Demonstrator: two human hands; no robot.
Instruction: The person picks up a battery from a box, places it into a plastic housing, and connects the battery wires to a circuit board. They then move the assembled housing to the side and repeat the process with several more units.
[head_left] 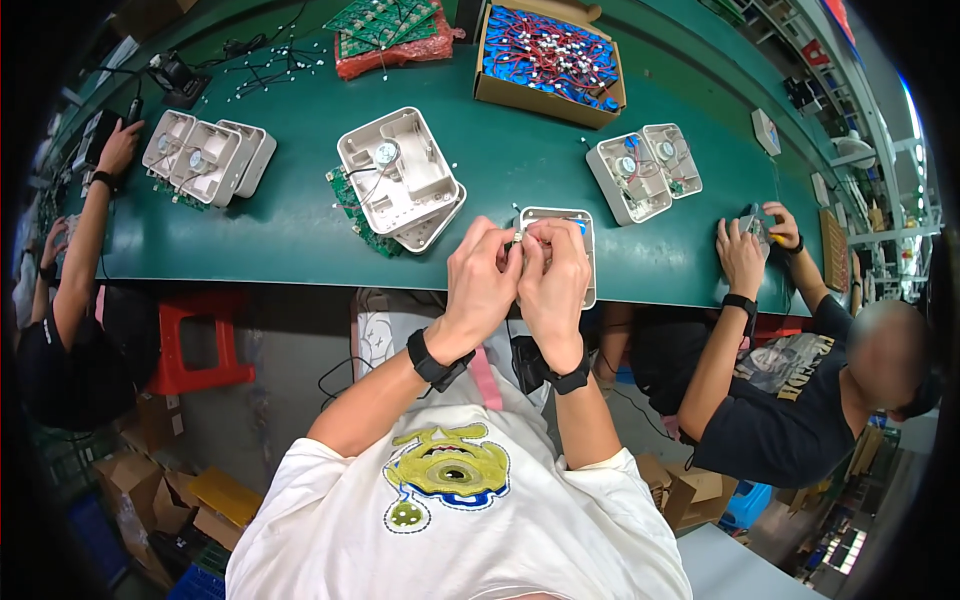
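My left hand [482,278] and my right hand [553,282] meet at the table's front edge, fingertips pinched together. Between them shows a small white wire connector [518,237], gripped from both sides; its finer details are too small to tell. Below and behind my right hand lies a white plastic casing [588,240], with something blue inside it, mostly covered by the hand. Left of my hands, white casings [415,195] are stacked, the top one holding a round speaker [386,154]. Green circuit boards [349,207] stick out from under that stack.
On the green table [290,240], a cardboard box [545,103] holds blue wired parts. Circuit boards lie on red wrap [392,58]. More casings stand left [205,165] and right [640,170]. Co-workers' hands work at both sides; a red stool [205,345] stands lower left.
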